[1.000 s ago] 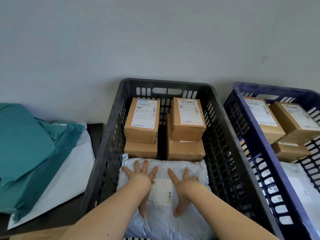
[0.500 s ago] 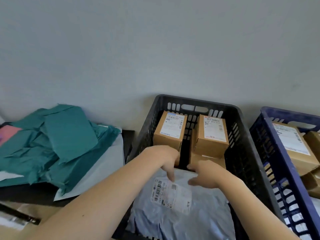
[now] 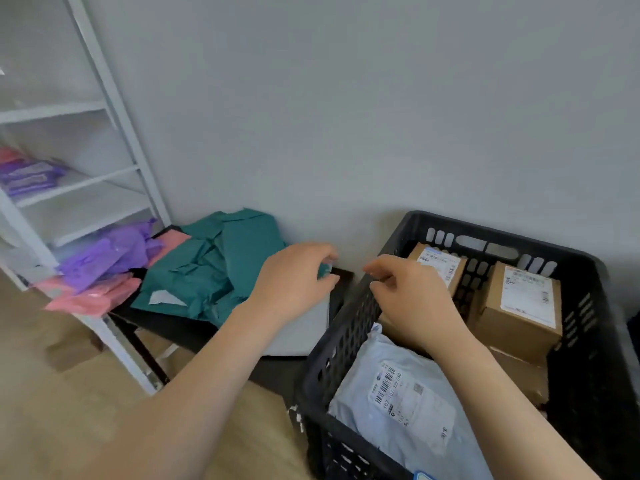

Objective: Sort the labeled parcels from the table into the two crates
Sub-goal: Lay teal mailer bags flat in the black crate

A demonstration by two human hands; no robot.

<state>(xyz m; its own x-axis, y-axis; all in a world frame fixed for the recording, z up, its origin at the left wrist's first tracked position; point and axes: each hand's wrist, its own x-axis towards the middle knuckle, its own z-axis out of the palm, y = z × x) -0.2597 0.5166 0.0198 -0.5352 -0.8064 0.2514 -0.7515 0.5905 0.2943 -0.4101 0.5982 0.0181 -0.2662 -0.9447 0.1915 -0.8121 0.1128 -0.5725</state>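
The black crate [image 3: 349, 327] stands at the right and holds brown labeled boxes [image 3: 519, 306] at the back and a pale blue mailer bag [image 3: 408, 403] with a white label in front. My right hand [image 3: 412, 299] hovers over the crate's left wall, fingers loosely curled, holding nothing. My left hand [image 3: 298, 278] is above the dark table [image 3: 194, 332], over a grey-white mailer [image 3: 301, 327], fingers loosely curled; I cannot tell whether it touches anything. A pile of teal mailers [image 3: 211, 271] lies on the table to the left of that hand.
Pink mailers [image 3: 93, 296] and purple mailers [image 3: 107, 258] lie at the table's left end. A white shelf rack [image 3: 114, 98] stands at the left with purple packs [image 3: 27, 174] on a shelf. A grey wall is behind. Tan floor lies below.
Both hands have left the pale blue mailer in the black crate and moved left and up toward the table. The view has swung left, so the blue crate is out of sight.
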